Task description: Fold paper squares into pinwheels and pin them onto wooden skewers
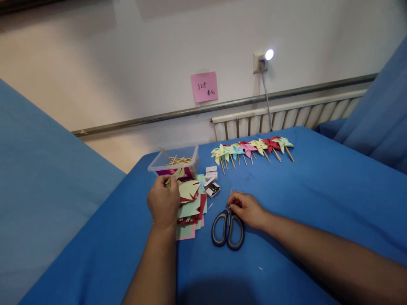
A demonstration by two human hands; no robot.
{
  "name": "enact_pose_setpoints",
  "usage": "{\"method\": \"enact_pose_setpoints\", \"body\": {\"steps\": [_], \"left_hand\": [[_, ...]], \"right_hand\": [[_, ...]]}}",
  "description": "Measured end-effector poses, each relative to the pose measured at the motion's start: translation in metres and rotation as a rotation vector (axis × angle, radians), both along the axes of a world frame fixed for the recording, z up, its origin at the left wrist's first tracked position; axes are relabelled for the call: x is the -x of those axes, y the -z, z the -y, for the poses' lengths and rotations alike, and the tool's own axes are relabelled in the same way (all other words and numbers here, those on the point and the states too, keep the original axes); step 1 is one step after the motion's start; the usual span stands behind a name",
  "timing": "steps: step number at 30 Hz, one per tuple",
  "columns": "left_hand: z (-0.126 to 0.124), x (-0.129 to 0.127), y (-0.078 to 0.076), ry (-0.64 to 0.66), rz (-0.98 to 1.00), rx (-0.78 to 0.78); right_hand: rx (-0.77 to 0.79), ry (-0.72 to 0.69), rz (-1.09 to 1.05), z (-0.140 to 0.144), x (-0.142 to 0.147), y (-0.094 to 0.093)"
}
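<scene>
Bare forearms (pixel 155 271) lie nearest the camera, reaching over the blue-draped tabletop (pixel 292 190). Toward its left edge, the left hand (pixel 163 201) pinches a pale green paper piece (pixel 179 173) above the paper stack (pixel 190 210), whose upper sheets are slit. Mid-tabletop, the right hand (pixel 249 209) has its fingertips drawn together by the pivot of the scissors (pixel 229 212); whether they grip the blades or something small, I cannot tell.

Just beyond the stack are an open carton (pixel 217 191) of small metallic pieces and some closed cartons (pixel 211 174). A clear plastic tub (pixel 194 163) of wooden sticks (pixel 179 160) sits by the far left corner, and paper pinwheels (pixel 248 148) line the far edge, toward the far right corner.

Separating one slit sheet from the rest looks like the step in hand. The next move probably calls for a light pinch that spares the slits, and care near the blades.
</scene>
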State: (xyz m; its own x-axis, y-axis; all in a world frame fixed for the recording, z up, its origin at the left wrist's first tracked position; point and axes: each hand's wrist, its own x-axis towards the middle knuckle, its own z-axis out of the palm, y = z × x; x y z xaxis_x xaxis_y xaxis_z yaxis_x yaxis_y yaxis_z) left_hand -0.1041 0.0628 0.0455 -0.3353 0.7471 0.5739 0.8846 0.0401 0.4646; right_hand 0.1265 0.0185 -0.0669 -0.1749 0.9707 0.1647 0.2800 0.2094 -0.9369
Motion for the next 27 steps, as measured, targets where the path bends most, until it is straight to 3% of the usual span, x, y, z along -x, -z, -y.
{"method": "enact_pose_setpoints", "body": {"steps": [4,9,12,14,17,20,22,25,27], "left_hand": [[0.000,-0.001,-0.001,0.008,0.149,-0.125],[-0.001,0.001,-0.001,-0.013,0.145,-0.203],[0.001,-0.004,0.001,0.051,0.143,-0.337],[0.006,-0.013,0.004,0.175,0.095,-0.469],[0.018,-0.035,0.011,0.512,-0.036,-0.496],[0.032,-0.059,0.018,0.842,-0.136,-0.246],[0.037,-0.071,0.022,0.985,-0.180,-0.104],[0.037,-0.079,0.026,1.109,-0.195,0.021],[0.034,-0.080,0.029,1.126,-0.160,0.054]], "right_hand": [[-0.004,0.020,-0.009,-0.001,0.001,0.001],[0.025,0.013,-0.038,-0.001,0.002,0.000],[0.057,0.031,-0.132,0.000,0.003,-0.003],[0.067,0.013,-0.247,0.001,0.001,-0.009],[0.169,-0.090,-0.525,0.003,-0.004,-0.022],[0.356,-0.167,-0.827,0.001,-0.011,-0.034],[0.410,-0.132,-0.926,-0.003,-0.015,-0.038],[0.438,-0.103,-0.969,-0.011,-0.021,-0.039],[0.418,-0.063,-0.984,-0.015,-0.023,-0.035]]}}
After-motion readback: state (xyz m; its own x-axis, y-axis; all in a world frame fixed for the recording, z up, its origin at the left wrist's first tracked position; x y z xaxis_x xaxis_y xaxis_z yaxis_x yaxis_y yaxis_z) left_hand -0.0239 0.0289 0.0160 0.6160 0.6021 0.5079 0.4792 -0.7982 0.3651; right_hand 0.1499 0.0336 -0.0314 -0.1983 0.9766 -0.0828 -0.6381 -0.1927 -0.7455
